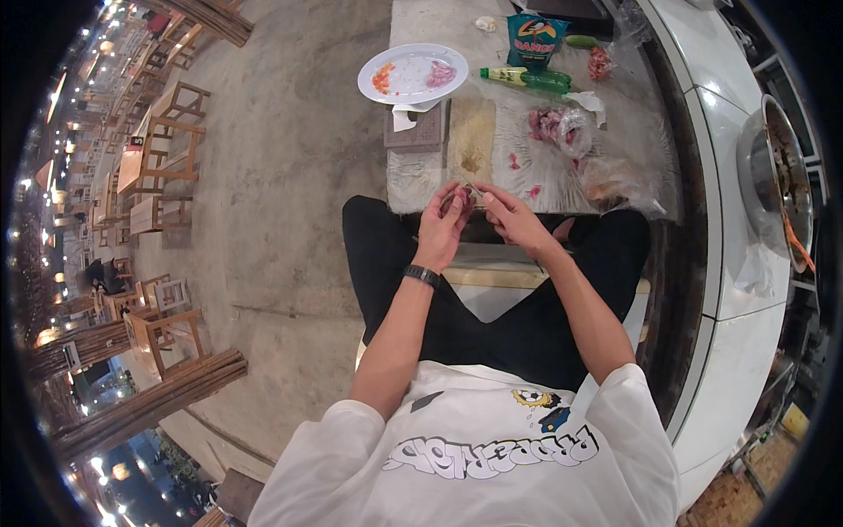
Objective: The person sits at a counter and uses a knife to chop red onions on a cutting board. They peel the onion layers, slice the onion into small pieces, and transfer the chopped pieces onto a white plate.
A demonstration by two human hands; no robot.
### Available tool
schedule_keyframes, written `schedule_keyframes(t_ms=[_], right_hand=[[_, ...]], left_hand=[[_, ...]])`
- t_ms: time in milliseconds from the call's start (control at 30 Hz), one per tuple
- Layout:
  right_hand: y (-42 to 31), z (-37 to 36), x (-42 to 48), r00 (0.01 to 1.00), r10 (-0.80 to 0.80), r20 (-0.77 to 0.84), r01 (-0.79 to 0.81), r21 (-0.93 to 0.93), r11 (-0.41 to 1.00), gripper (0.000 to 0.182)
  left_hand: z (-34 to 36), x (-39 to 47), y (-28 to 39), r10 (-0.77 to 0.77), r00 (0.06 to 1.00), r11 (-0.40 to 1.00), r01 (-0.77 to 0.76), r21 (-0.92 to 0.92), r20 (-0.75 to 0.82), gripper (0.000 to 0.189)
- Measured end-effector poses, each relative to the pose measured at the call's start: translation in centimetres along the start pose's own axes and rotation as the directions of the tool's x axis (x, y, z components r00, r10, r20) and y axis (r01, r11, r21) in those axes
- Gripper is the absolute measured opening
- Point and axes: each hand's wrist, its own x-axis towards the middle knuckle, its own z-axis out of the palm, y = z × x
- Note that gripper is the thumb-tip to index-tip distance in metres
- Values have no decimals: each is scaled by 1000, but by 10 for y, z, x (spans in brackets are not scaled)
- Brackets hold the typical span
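Observation:
My left hand (pixel 442 217) holds a small reddish-purple shallot (pixel 465 195) between thumb and fingers. Close against it, my right hand (pixel 514 219) grips a thin knife (pixel 475 188), its blade pointing up and to the left over the shallot. Both hands are above the near edge of a low table, just in front of a worn wooden chopping board (pixel 471 138). Much of the knife handle is hidden in my right palm. A white oval plate (pixel 411 92) beyond the board carries chopped orange-red pieces on its left and sliced shallot on its right.
Right of the board lie a plastic bag of shallots (pixel 560 128), loose peels (pixel 534 192) and another clear bag (pixel 619 184). Farther back are a green bottle (pixel 527 78), a teal pouch (pixel 536 41) and a cucumber (pixel 582 41). A metal bowl (pixel 757 178) stands on the tiled counter (pixel 741 277).

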Motion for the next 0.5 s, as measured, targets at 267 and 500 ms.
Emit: schedule_keyframes(t_ms=[267, 500], right_hand=[[4, -3, -2, 998, -53, -33, 49, -102, 994, 50], [13, 3, 4, 953, -296, 63, 300, -327, 896, 54]], left_hand=[[5, -1, 4, 0, 1000, 1000, 0, -31, -7, 39], [-3, 1, 1, 1, 1000, 999, -2, -48, -23, 38]])
